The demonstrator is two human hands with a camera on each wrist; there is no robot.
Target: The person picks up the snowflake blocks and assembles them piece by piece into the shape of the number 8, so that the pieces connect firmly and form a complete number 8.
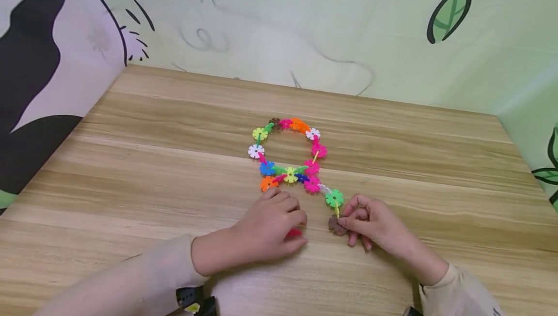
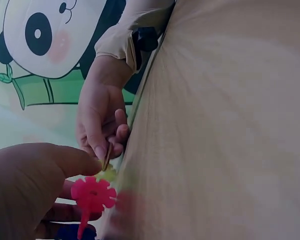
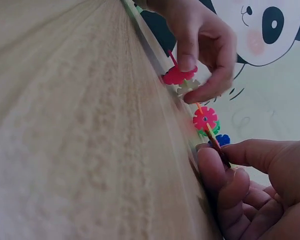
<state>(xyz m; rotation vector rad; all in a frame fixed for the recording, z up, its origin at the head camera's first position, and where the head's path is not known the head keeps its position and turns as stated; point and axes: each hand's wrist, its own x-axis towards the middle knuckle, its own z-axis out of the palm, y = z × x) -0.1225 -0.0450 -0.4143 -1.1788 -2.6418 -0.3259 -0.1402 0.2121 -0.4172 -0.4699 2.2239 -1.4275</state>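
Note:
Plastic notched snowflake discs in many colours are linked on the table into a ring [image 1: 319, 150], with two tails hanging from its near side. At the end of the right tail, my right hand [image 1: 379, 221] pinches a brown disc [image 1: 334, 225] between thumb and fingers. A yellow disc [image 1: 337, 208] links it edge-on to a green disc [image 1: 334, 197]. My left hand [image 1: 270, 226] is over the left tail, fingertips right at an orange disc [image 1: 269, 183], thumb and index finger apart. Below that palm a pink disc [image 2: 93, 194] shows, its lower links partly hidden.
The wooden table [image 1: 174, 112] ends at a pale wall sheet printed with a panda [image 2: 37, 32] and green leaves [image 1: 451, 13]. A dark wrist device [image 1: 190, 299] sits at the left sleeve cuff.

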